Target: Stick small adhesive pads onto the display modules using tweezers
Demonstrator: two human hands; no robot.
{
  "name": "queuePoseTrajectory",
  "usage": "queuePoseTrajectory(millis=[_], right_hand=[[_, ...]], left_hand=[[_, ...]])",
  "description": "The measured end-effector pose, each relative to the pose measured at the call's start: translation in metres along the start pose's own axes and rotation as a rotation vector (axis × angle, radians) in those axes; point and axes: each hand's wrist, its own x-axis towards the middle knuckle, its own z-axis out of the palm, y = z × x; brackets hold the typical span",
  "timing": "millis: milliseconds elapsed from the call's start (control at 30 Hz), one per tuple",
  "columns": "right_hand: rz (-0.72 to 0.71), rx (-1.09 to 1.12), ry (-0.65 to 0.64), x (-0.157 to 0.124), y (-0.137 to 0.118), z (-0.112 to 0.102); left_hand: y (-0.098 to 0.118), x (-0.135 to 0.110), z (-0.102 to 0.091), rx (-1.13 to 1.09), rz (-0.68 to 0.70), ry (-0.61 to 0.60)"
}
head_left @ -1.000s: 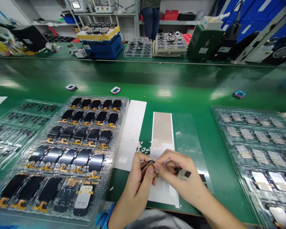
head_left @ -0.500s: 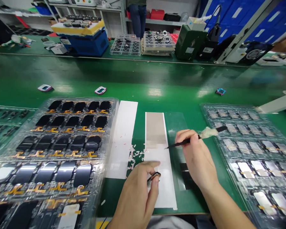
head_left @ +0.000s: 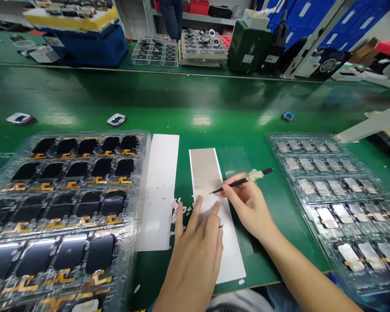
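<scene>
My left hand [head_left: 195,245] lies over the white backing strip [head_left: 232,255], several fingertips pressing down on it. Its thumb and bent index finger close on a small dark-edged part [head_left: 221,226], mostly hidden by the hand. My right hand [head_left: 248,201] grips black tweezers [head_left: 235,183] with a wad of pale tape round the handle. Their tip is at the lower edge of the beige film [head_left: 206,169] that covers the strip's upper part. A clear plastic sheet [head_left: 235,158] lies under my right hand. Small white scraps [head_left: 174,212] lie beside my left fingers.
A clear tray [head_left: 144,147] of black screens with orange flex cables stands left, beside a white paper strip [head_left: 160,173]. Another tray [head_left: 281,182] of silvery parts stands right. Small frames [head_left: 116,119] sit on the green surface behind. A person's legs [head_left: 171,19] show at the back.
My left hand has spread several fingers onto the strip, turning the small part mostly out of sight. My right hand has brought the tweezers left and down to the film's edge. The camera view has shifted.
</scene>
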Motion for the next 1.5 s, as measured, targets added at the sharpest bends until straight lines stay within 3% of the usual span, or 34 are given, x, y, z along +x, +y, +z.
queuePoseTrajectory(millis=[367,567,800,1200,1400,1500], right_hand=[[0.012,0.033,-0.023,0.001,-0.003,-0.001],[0.038,0.086,-0.035,-0.001,-0.008,0.0],[0.021,0.272,-0.037,-0.006,-0.019,-0.001],[0.175,0.406,-0.027,-0.006,-0.016,-0.005],[0.071,0.269,0.051,-0.006,-0.014,-0.011],[0.096,0.191,0.028,-0.008,-0.01,-0.012]], left_hand=[[0.001,-0.001,-0.002,-0.016,-0.025,-0.018],[-0.005,0.002,-0.009,-0.025,0.0,-0.145],[-0.001,0.005,-0.014,-0.007,-0.032,-0.18],[0.003,0.006,-0.018,0.124,-0.043,-0.277],[0.003,0.007,-0.017,0.161,-0.006,-0.284],[0.003,0.005,-0.016,0.159,0.005,-0.295]])
